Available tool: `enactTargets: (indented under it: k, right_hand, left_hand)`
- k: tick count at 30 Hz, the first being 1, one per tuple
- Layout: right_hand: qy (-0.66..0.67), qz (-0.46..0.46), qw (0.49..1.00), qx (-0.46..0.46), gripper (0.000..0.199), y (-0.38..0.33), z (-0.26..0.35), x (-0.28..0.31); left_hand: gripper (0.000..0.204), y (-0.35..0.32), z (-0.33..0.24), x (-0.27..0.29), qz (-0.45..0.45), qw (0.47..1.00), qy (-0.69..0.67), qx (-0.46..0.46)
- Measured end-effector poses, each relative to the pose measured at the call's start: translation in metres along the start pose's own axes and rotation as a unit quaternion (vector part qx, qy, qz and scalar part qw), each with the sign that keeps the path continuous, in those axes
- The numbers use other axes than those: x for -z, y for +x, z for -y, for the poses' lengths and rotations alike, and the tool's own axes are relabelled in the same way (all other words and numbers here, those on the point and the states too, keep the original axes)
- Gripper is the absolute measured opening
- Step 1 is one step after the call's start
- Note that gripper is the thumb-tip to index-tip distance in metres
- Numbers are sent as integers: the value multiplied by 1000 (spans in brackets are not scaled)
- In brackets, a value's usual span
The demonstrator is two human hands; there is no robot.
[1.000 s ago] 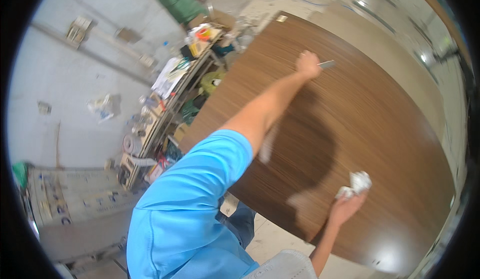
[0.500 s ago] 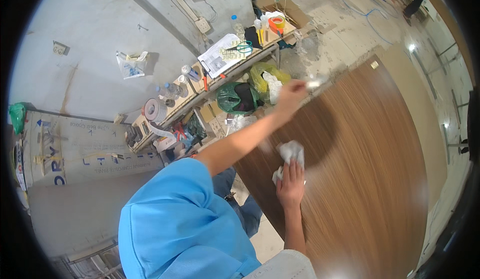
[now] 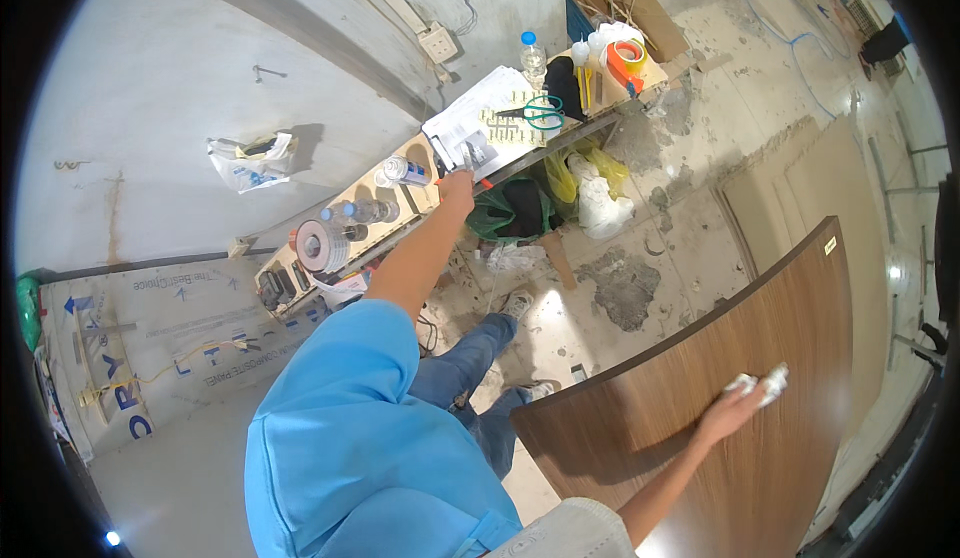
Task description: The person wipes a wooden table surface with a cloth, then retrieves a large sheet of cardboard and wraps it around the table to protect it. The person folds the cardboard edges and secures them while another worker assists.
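Note:
My left hand reaches over the narrow bench at the edge of the papers, its fingers closed round a small greyish thing that I cannot make out. Beside it lies an orange-handled tool, partly hidden by the hand. A white can stands just left of it. My right hand presses a crumpled white cloth on the brown wood-grain panel, towards its far right side. Its fingers are closed on the cloth.
On the bench are teal-handled scissors, clear bottles, a large tape roll and an orange tape dispenser. Plastic bags lie on the floor beneath. Another person's leg shows at the far right.
My left hand has moved from above the panel, with a small white object, to the bench. My right hand has slid the cloth rightward across the panel. The view has shifted.

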State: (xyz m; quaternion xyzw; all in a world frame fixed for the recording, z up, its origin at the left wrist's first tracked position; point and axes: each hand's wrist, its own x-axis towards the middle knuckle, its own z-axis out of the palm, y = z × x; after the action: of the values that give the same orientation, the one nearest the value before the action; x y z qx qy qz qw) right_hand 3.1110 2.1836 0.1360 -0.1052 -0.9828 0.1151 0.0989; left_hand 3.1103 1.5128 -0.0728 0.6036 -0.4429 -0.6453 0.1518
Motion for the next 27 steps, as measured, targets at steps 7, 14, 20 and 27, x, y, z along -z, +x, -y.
enactTargets:
  k: [7, 14, 20, 27]
  right_hand:
    - [52, 201, 967, 147, 65, -150, 103, 27]
    - [-39, -34, 978, -203, 53, -95, -33, 45]
    - [30, 4, 999, 43, 53, -47, 48, 1]
    - [5, 53, 997, 57, 55, -138, 84, 22]
  left_hand:
    - [11, 78, 39, 15, 53, 997, -43, 20]
    - [21, -15, 32, 56, 247, 956, 155, 17]
    - [22, -22, 38, 37, 61, 967, 248, -2]
    - [29, 2, 14, -39, -163, 934, 297, -113]
